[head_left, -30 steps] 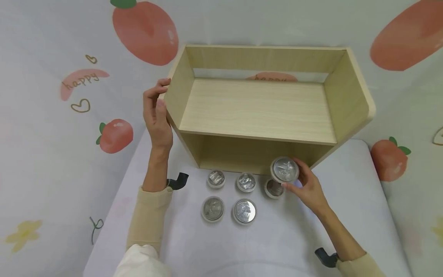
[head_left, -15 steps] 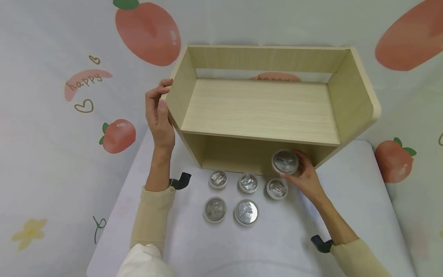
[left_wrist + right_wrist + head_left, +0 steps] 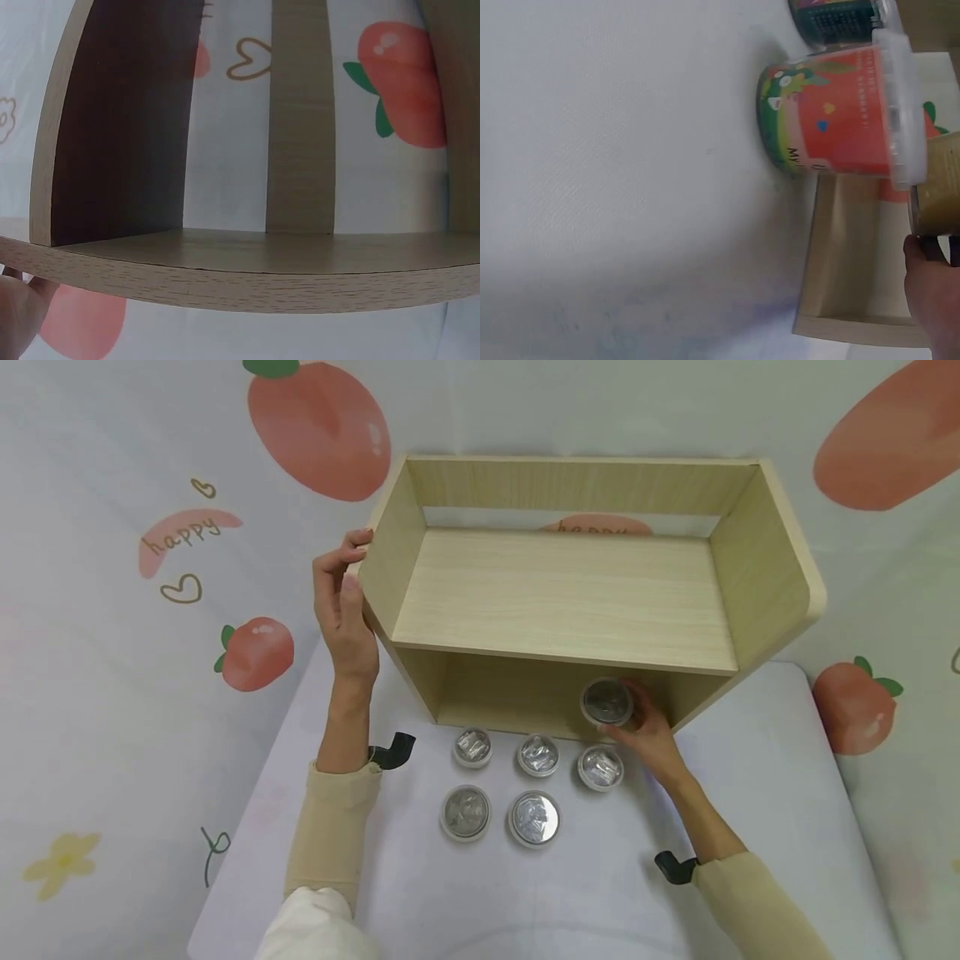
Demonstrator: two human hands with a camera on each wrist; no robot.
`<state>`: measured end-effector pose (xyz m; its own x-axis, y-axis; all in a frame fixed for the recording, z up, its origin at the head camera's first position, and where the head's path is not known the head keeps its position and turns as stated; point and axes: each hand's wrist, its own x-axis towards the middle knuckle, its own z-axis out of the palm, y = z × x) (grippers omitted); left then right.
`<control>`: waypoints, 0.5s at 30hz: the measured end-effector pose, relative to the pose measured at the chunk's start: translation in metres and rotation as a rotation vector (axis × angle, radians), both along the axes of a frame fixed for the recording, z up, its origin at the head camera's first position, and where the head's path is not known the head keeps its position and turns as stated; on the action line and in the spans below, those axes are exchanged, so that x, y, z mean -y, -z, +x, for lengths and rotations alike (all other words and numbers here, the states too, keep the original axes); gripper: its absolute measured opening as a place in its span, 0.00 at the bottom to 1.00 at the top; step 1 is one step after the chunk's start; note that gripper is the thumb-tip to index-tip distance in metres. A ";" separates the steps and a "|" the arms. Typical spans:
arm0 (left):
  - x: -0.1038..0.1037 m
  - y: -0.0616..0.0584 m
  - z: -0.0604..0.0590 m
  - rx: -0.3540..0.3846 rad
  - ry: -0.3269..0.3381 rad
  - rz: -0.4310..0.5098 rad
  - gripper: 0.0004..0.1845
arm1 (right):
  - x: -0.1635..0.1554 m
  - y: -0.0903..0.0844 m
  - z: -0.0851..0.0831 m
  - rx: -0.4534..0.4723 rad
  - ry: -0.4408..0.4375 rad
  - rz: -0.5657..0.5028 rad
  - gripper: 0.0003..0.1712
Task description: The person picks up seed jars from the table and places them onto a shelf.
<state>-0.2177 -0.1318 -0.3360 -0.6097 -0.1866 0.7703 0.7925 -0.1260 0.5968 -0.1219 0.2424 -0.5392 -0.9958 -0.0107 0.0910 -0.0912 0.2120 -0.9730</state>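
The left hand (image 3: 343, 610) curls its fingers and thumb round the left side panel of the pale wooden two-tier shelf unit (image 3: 562, 585). The right hand (image 3: 648, 727) has thumb and fingers partly closed round a gold-sided round tub with a clear lid (image 3: 607, 702), held at the shelf unit's lower opening, toward its right end; whether they touch cannot be told. A red-and-green printed round tub with a whitish lid (image 3: 840, 112) stands just before that end, in the way from the front. Leftward along the shelf unit's front stand two small silvery-topped round tubs (image 3: 537, 756); farther out before it, two larger silvery-topped round tubs (image 3: 466, 814), all on a white table (image 3: 465, 902). Behind the shelf unit hangs a white fruit-printed cloth (image 3: 600, 410).
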 end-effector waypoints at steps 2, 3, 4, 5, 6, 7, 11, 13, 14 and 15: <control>0.000 0.000 0.001 -0.002 -0.001 0.005 0.14 | -0.001 0.003 -0.002 0.008 -0.001 0.031 0.50; -0.001 -0.001 0.001 -0.002 -0.001 0.009 0.14 | -0.001 0.004 -0.003 0.017 0.001 0.050 0.50; -0.001 -0.001 0.002 -0.002 0.000 0.013 0.14 | -0.001 0.005 -0.004 0.025 0.003 0.067 0.50; -0.002 -0.002 0.003 -0.003 0.000 0.016 0.14 | -0.001 0.007 -0.005 0.036 0.003 0.072 0.50; -0.003 -0.003 0.004 -0.004 0.003 0.021 0.14 | -0.001 0.008 -0.006 0.044 0.001 0.080 0.50; -0.003 -0.004 0.005 -0.005 0.004 0.023 0.14 | -0.001 0.010 -0.007 0.051 -0.003 0.071 0.50; -0.004 -0.008 0.009 -0.005 0.000 0.002 0.14 | -0.001 0.012 -0.009 0.079 -0.017 0.037 0.50; -0.004 -0.009 0.009 -0.006 0.002 -0.006 0.14 | 0.001 0.007 -0.007 0.082 -0.027 0.011 0.50; -0.004 -0.009 0.009 -0.006 0.006 -0.006 0.14 | 0.002 0.005 -0.007 0.085 -0.031 0.004 0.49; -0.004 -0.009 0.008 -0.006 0.013 0.002 0.14 | 0.004 0.002 -0.006 0.083 -0.034 -0.004 0.49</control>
